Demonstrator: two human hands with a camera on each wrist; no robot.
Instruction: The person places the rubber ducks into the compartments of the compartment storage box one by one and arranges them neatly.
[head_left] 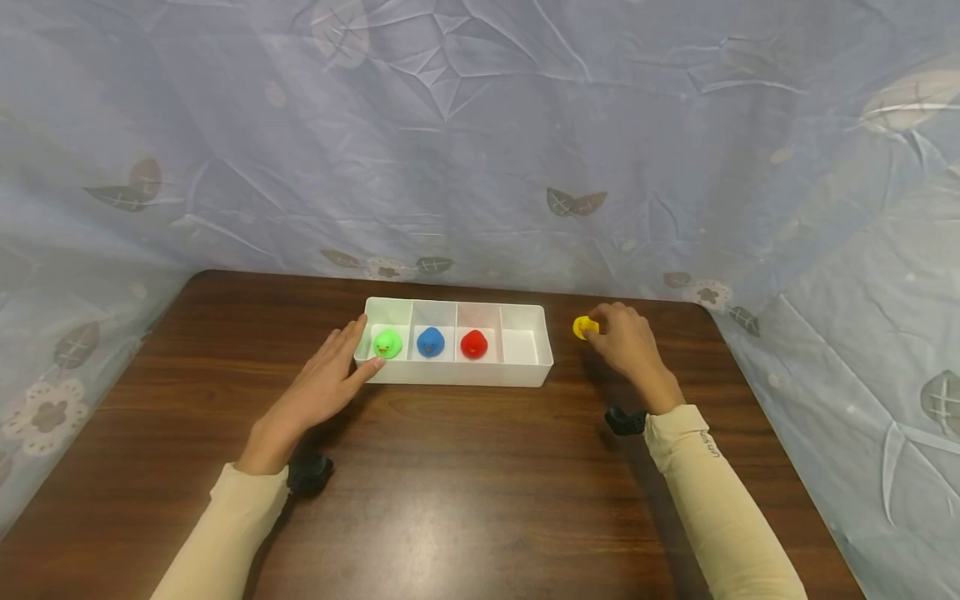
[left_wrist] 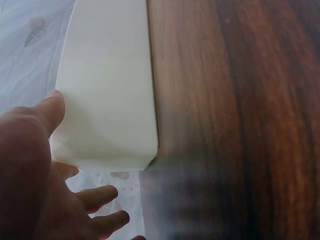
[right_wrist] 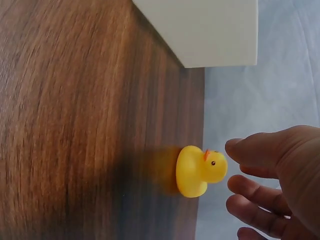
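A white box (head_left: 457, 373) with four compartments stands near the back of the table. From left to right it holds a green rubber duck (head_left: 387, 342), a blue rubber duck (head_left: 431, 342) and a red rubber duck (head_left: 474, 344); the rightmost compartment is bare. My left hand (head_left: 318, 387) rests against the box's left end, fingers extended, thumb along its front wall (left_wrist: 107, 90). To the right of the box, a yellow rubber duck (right_wrist: 191, 172) sits upright on the table. My right hand (head_left: 626, 342) hovers over it, and in the right wrist view a small gap separates the loosely bent fingers from its head.
The dark brown wooden table (head_left: 450, 475) reaches back to a pale patterned cloth (head_left: 480, 150), which also hangs along both sides. Black wrist straps (head_left: 311, 475) show below both hands.
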